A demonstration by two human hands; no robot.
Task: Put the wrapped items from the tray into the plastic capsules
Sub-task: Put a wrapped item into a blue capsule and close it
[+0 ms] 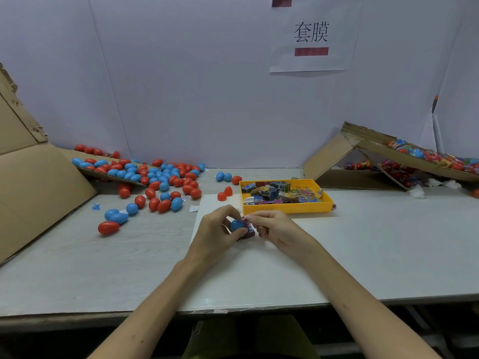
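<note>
Gripping blue capsule, L hand steadies it; R hand pinches wrapped item touching its R side; tray just beyond grip. Fill step; next likely needs item pushed inside.

Packing bench in a small factory/workshop. Yellow tray of wrapped items sits mid-table. Loose red & blue capsules are heaped left of tray, by flattened cardboard. Tipped cardboard box w/ colourful pieces is right of tray; printed station sign hangs on the partition above it.
</note>
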